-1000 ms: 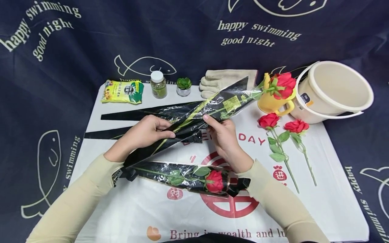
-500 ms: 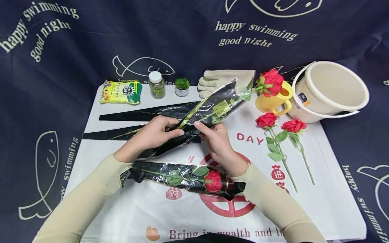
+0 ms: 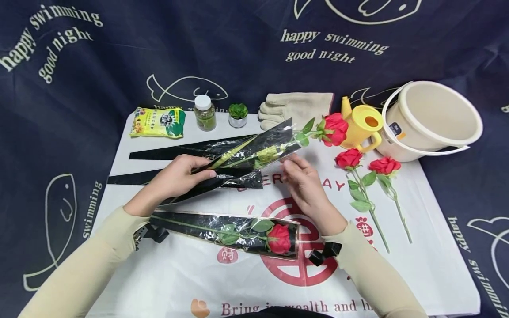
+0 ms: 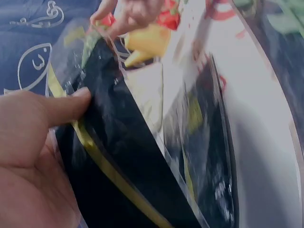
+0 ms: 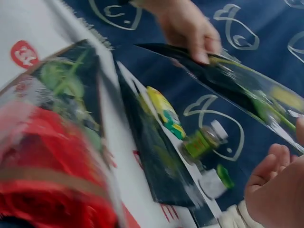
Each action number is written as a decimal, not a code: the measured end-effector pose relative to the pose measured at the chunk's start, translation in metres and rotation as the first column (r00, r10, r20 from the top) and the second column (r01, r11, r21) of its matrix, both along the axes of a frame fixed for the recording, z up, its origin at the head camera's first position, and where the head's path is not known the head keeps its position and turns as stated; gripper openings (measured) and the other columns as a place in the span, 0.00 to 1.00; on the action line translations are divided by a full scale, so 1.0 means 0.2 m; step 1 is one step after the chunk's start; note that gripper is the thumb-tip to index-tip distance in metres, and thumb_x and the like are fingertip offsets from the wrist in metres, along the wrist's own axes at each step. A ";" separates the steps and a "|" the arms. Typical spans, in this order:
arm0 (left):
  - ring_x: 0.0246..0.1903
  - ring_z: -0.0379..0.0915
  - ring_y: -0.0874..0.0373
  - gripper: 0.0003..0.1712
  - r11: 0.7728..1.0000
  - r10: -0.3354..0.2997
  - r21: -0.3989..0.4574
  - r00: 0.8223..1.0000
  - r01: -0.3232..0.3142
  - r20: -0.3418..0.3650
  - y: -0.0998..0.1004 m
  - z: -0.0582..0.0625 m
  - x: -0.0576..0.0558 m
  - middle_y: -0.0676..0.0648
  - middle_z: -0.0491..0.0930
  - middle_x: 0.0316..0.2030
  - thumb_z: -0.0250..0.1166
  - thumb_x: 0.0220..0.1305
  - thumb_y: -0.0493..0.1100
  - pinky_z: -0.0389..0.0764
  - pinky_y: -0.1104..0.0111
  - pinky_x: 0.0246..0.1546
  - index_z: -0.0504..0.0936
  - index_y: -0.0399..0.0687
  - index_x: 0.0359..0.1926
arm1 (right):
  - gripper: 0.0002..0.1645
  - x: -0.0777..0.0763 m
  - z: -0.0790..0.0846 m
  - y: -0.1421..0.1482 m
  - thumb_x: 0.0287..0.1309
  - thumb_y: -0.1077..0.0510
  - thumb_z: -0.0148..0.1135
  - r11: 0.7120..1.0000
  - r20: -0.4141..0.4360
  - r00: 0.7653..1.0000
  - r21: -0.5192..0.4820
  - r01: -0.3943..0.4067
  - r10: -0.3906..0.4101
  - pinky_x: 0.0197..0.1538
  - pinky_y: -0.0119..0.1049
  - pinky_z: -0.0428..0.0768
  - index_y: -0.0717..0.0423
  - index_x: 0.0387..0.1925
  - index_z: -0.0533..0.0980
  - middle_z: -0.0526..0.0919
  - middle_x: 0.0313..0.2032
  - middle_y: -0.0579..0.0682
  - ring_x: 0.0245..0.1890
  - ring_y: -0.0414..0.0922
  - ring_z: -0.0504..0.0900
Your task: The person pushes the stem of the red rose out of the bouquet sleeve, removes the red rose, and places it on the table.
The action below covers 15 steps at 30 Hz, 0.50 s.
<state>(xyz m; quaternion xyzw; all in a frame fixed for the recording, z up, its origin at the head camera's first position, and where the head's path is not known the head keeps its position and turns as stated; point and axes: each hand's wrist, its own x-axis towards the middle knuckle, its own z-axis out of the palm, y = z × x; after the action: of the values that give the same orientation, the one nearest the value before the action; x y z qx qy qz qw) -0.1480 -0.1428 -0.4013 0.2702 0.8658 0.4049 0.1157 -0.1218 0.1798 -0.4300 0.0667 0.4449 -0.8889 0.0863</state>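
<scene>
Diagonally, a black-and-clear flower sleeve [image 3: 278, 134] with gold trim is held above the white-covered table [image 3: 159, 274] by the left hand [image 3: 179, 176], pinched between thumb and fingers near its middle. A red rose [image 3: 336, 128] is carried in it: the stem is enclosed, while the bloom and some leaves are left jutting from the wide end, seen beside the yellow watering can [image 3: 362, 126]. The right hand [image 3: 306, 187] is placed just beside that end with its fingers bent; whether the sleeve's edge is pinched cannot be told.

Beneath and behind the held sleeve, 2 flat black sleeves [image 3: 171, 151] are laid out. Nearer the person, 1 wrapped rose [image 3: 278, 239] is set down lengthwise, its bloom to the right. At the right, 2 unwrapped roses [image 3: 367, 194] are laid side by side before a cream bucket [image 3: 405, 115]. Along the back edge, a yellow-green packet [image 3: 157, 123], a white-lidded jar [image 3: 205, 115], a potted succulent [image 3: 237, 115] and pale gloves [image 3: 294, 107] are lined up.
</scene>
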 end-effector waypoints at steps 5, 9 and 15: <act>0.19 0.61 0.61 0.08 1.000 -0.004 -0.010 0.999 0.003 -0.035 -0.08 -0.01 0.00 0.56 0.76 0.26 0.60 0.64 0.52 0.67 0.65 0.26 0.81 0.56 0.34 | 0.16 -0.04 0.01 0.11 0.56 0.68 0.62 0.960 0.051 0.994 -0.259 0.108 -0.098 0.38 0.30 0.77 0.60 0.47 0.76 0.81 0.43 0.54 0.38 0.44 0.80; 0.15 0.55 0.62 0.08 0.999 -0.013 -0.031 0.998 0.011 -0.055 -0.09 -0.01 0.01 0.55 0.71 0.21 0.60 0.65 0.53 0.66 0.66 0.23 0.79 0.57 0.32 | 0.20 -0.06 0.03 0.14 0.56 0.69 0.62 0.918 0.110 0.987 -0.368 0.147 -0.113 0.38 0.31 0.77 0.60 0.51 0.73 0.81 0.44 0.55 0.38 0.45 0.81; 0.14 0.55 0.64 0.06 0.998 -0.036 -0.051 0.996 0.031 -0.086 -0.08 -0.01 0.02 0.55 0.75 0.23 0.60 0.65 0.50 0.66 0.67 0.21 0.81 0.56 0.36 | 0.09 -0.08 0.03 0.13 0.58 0.68 0.61 0.882 0.151 0.982 -0.438 0.173 -0.117 0.37 0.31 0.77 0.61 0.42 0.77 0.82 0.38 0.54 0.35 0.44 0.82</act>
<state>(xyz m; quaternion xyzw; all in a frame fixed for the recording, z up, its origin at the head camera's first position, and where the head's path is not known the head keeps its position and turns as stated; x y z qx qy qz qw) -0.1447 -0.1583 -0.4024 0.2990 0.8752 0.3690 0.0914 -0.1372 0.2058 -0.4243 0.1316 0.2153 -0.9658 0.0592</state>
